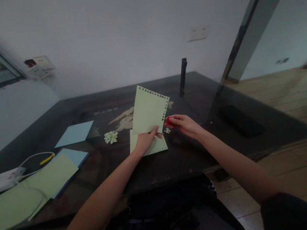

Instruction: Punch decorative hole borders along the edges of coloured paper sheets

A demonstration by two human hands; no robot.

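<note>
My left hand (147,141) is closed on the lower edge of a pale green paper sheet (148,110), which it holds raised and tilted. Dark holes run along the sheet's top edge and down its right edge. Under that hand another pale green sheet (161,145) lies on the table, also with small holes near its edge. Beside the raised sheet's right edge, the fingers of my right hand (184,123) pinch a small red object (169,120), mostly hidden by them. A few pale scraps (167,130) lie just below it. Left of the sheets is a heap of small pale green pieces (111,137).
The dark table (93,175) meets a wall at the back. Blue paper (75,133), more green paper (38,188) and a white power strip (2,182) with cables are at left. A black upright stick (183,77) and a flat black case (240,120) are at right.
</note>
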